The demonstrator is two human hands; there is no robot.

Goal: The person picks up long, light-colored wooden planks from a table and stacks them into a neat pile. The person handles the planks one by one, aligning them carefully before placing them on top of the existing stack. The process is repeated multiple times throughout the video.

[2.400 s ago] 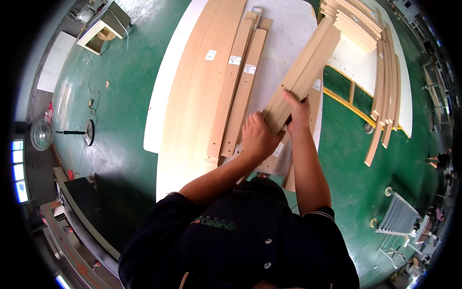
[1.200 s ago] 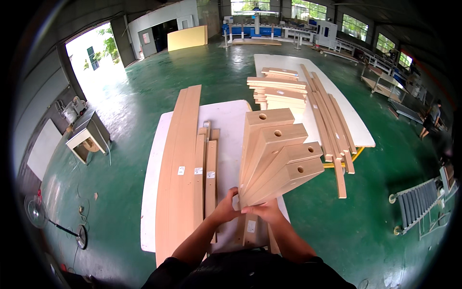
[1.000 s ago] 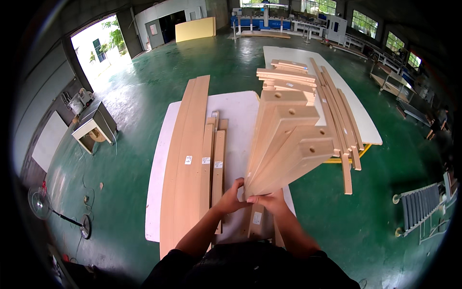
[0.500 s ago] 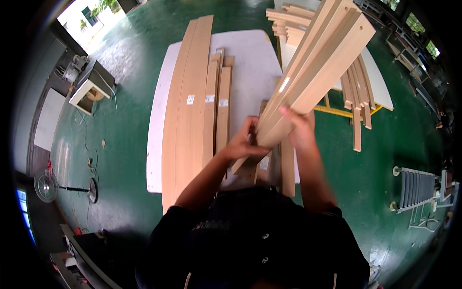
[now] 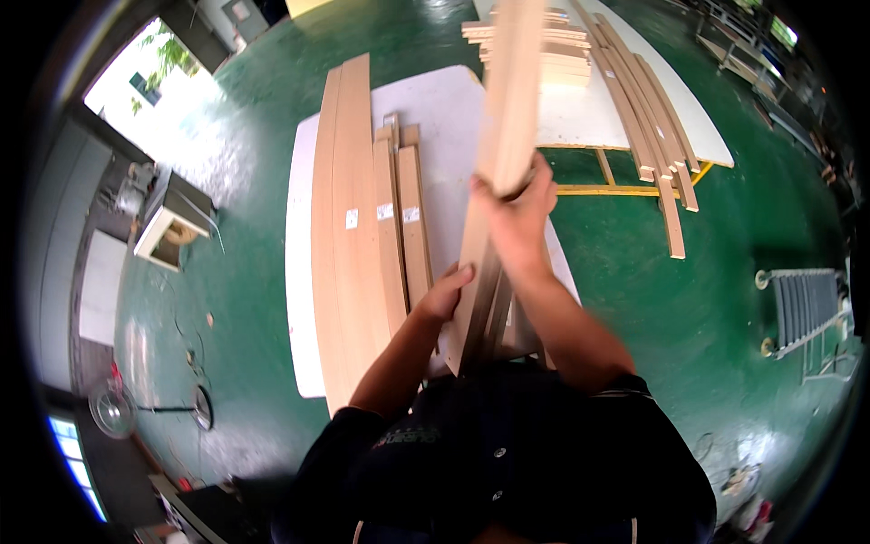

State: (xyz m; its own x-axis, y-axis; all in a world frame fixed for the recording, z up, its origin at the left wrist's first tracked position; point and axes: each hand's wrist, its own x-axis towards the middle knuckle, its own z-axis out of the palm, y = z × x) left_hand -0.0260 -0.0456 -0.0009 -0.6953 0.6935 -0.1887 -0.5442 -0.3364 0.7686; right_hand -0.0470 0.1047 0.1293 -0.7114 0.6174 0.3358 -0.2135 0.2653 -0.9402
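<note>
1. Landmark: the white table [image 5: 435, 102]. All positions below are relative to it.
2. Workpiece: a bundle [image 5: 515, 100] of long, pale wooden beams. It is tilted over the right part of the table, its lower end toward the wearer and its upper end reaching past the table's far edge. The beam count cannot be determined. Contact between its lower end and the table is hidden.
3. Right hand [image 5: 518, 218]: wrapped wide around the bundle, over the table's right part, thumb on the left side and fingers on the right.
4. Left hand [image 5: 446, 292]: lower down, above the near part of the table, thumb against the bundle's left face. Its fingers are hidden, so their closure cannot be told.
5. Adjacent stock: planks [image 5: 349, 281] lie along the table's left side. Labelled rails [image 5: 415, 249] lie to their right, toward the table's middle.
6. Beyond the table, to its right: a second table [image 5: 580, 116] bearing a stack [image 5: 564, 65] and long strips [image 5: 672, 222].
7. Step in hand (judgement): two-handed handling of the bundle.
8. Next move (judgement): calls for support from both hands and clearance from the rails. Loose beams could slide against each other.
</note>
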